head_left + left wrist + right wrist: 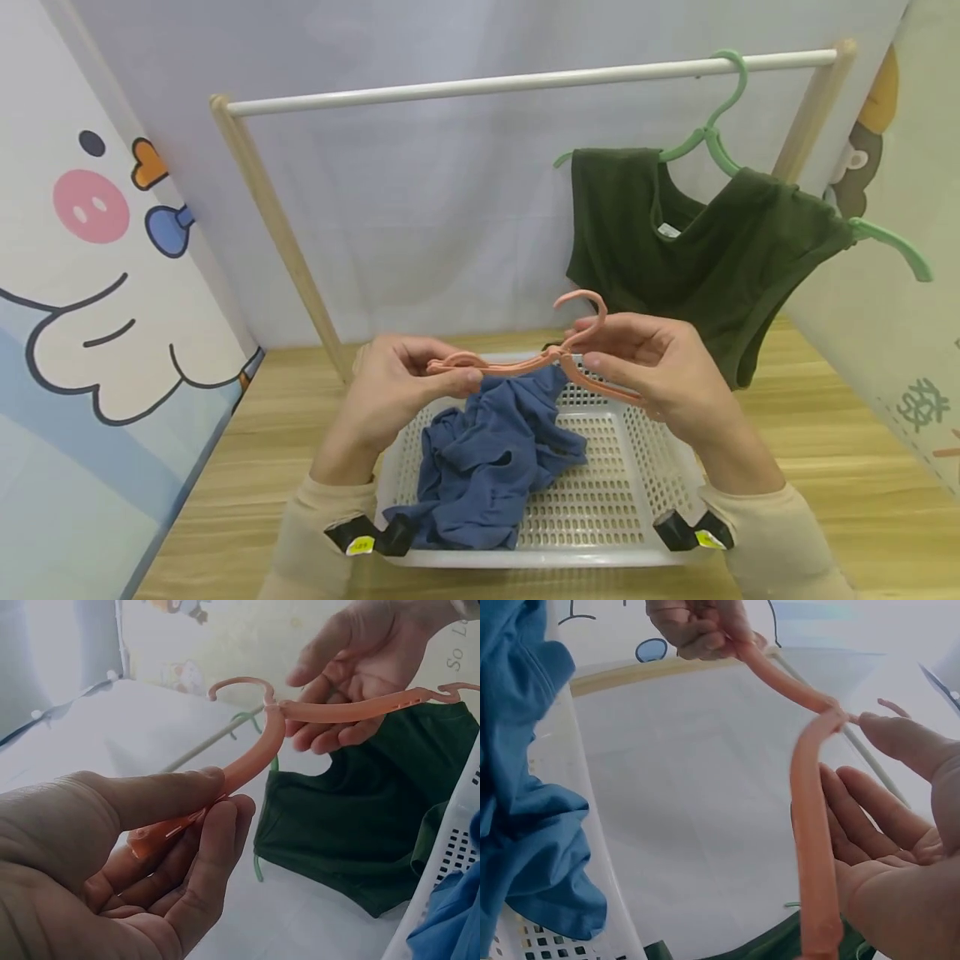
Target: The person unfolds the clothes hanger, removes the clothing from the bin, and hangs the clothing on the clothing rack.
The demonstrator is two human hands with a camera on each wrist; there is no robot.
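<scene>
An orange clothes hanger [517,364] is held up over the basket, its hook upward and its two arms spread. My left hand [393,387] pinches the end of one arm between thumb and fingers, plainly seen in the left wrist view [172,825]. My right hand [660,367] is at the hanger's other arm, close to the hook. In the right wrist view its fingers [862,814] lie loosely extended beside that arm, and its thumb is apart from them. Below, a crumpled blue garment [487,458] lies in the white basket [600,557].
Behind the basket stands a rack with a white rail [450,87] and wooden posts [281,233]. On its right side a dark green sleeveless top [697,258] hangs from a green hanger [723,142]. Cartoon-printed panels [90,333] flank the wooden table [247,475].
</scene>
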